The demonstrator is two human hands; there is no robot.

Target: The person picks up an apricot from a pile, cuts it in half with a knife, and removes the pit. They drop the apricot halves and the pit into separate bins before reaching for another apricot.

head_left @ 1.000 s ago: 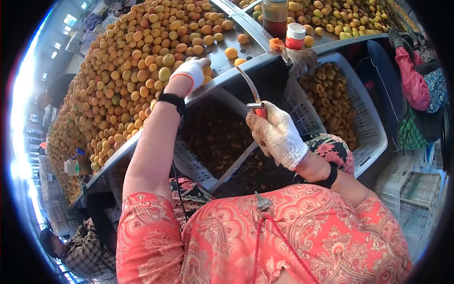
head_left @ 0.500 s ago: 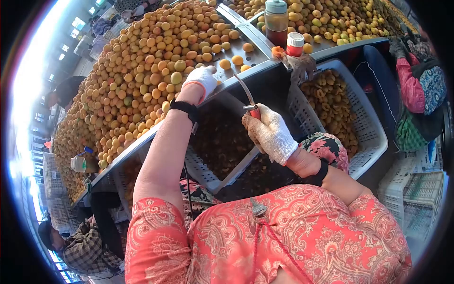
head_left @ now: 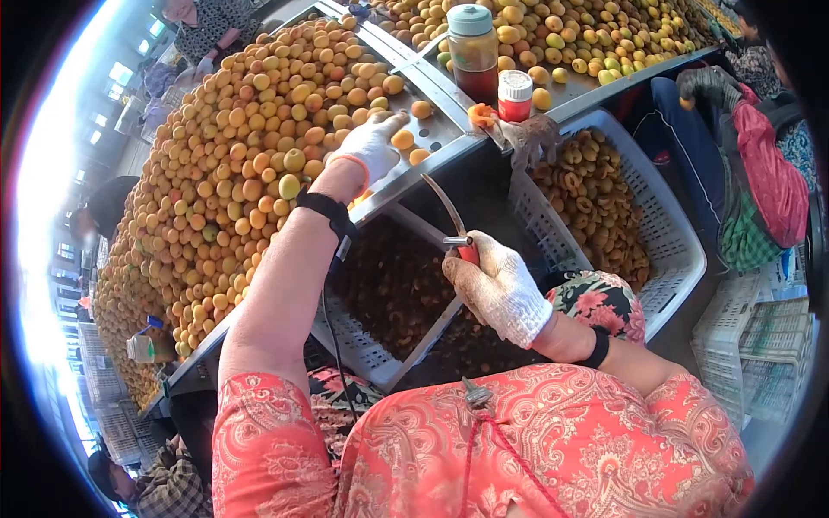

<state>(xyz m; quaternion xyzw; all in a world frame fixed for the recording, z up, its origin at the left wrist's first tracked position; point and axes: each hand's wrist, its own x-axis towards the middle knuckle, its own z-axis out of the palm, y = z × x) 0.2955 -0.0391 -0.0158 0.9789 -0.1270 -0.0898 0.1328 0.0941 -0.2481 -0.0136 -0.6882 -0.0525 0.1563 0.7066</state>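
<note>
My left hand [head_left: 370, 148], in a white glove with an orange cuff, reaches over the metal table edge beside the heap of apricots [head_left: 259, 164]. Its fingers stretch forward near a few loose apricots [head_left: 402, 139], and I see nothing held in them. My right hand [head_left: 499, 289], in a white glove browned at the fingers, is closed round the red handle of a curved knife [head_left: 448, 207]. The thin blade points up and to the left, in front of the table edge.
On the table stand a bottle with a teal lid [head_left: 472, 56] and a red jar with a white lid [head_left: 515, 93]. A grey crate [head_left: 669, 220] at the right holds cut fruit halves [head_left: 596, 198]. Another crate [head_left: 358, 350] lies below the table. Co-workers sit at the sides.
The view has shifted, bringing the bottle and jar leftward. My left hand's fingers now stretch farther over the table towards the loose apricots. My right hand keeps hold of the knife.
</note>
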